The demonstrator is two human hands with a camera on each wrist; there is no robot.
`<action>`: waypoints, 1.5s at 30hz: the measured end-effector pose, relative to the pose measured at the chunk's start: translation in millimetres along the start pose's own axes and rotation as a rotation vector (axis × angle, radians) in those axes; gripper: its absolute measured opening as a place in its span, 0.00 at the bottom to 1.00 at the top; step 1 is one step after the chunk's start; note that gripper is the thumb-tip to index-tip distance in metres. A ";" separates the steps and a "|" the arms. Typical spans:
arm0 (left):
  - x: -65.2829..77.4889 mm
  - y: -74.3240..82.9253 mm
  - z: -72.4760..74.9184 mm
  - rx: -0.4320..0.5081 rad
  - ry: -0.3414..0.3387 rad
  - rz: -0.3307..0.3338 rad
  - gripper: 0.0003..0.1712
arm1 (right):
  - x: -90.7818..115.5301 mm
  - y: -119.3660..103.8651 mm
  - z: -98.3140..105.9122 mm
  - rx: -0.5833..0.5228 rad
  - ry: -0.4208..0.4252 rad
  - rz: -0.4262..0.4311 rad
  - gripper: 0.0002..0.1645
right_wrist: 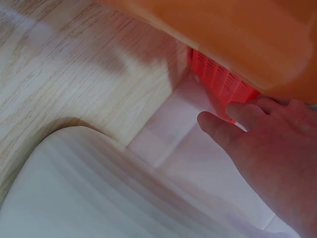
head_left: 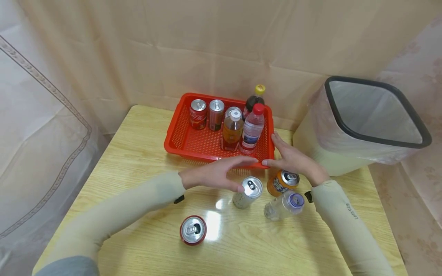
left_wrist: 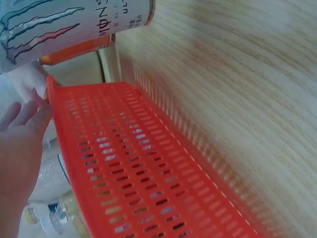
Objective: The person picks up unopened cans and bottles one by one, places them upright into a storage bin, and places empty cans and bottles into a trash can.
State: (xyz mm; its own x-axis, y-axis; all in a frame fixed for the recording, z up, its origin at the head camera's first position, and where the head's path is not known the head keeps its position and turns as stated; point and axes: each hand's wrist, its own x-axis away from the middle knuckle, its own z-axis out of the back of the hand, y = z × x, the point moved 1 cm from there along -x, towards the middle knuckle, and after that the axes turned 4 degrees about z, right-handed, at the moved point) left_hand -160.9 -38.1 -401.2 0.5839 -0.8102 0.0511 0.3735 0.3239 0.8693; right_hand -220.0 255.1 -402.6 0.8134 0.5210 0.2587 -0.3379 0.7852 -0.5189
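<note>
A red plastic basket [head_left: 193, 147] stands at the back of the table, holding several cans and bottles. Over its front rim reaches my left hand [head_left: 217, 172], fingers extended and thumb spread apart. Below that thumb is an upright white Monster can [head_left: 246, 193], partly covered by it; contact cannot be told. At the basket's front right corner is my right hand [head_left: 291, 157], its fingers extended and spread along the rim. Just under the right hand are an orange soda can [head_left: 277, 184] and a clear bottle with a purple neck [head_left: 281, 207]. Neither hand grips anything.
A dark red can [head_left: 193, 230] stands at the front of the wooden table [head_left: 145, 153]. To the right of the basket is a lined trash bin [head_left: 321, 126] with a black rim. Behind the table hangs a beige cloth [head_left: 214, 50].
</note>
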 end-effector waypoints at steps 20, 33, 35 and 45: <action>-28.6 -16.7 -32.7 -0.039 -0.143 0.035 0.61 | 0.0 0.4 -0.9 0.000 0.002 -0.008 0.73; -34.7 -20.7 -37.1 -0.016 -0.154 -0.025 0.36 | 0.5 -2.6 -0.6 -0.001 -0.002 -0.024 0.70; -34.3 -21.3 -37.9 -0.034 -0.135 -0.030 0.33 | -0.1 -2.4 -0.6 -0.002 -0.003 -0.024 0.69; -33.8 -23.1 -41.2 -0.089 -0.072 -0.052 0.30 | -0.5 -1.5 -0.5 -0.004 0.000 -0.022 0.70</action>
State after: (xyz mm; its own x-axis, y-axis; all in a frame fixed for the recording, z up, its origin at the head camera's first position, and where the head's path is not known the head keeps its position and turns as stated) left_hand -159.6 2.0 -443.3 0.5101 -0.8589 0.0449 0.4661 0.3199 0.8249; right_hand -219.6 253.4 -402.4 0.8209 0.5031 0.2701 -0.3175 0.7953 -0.5164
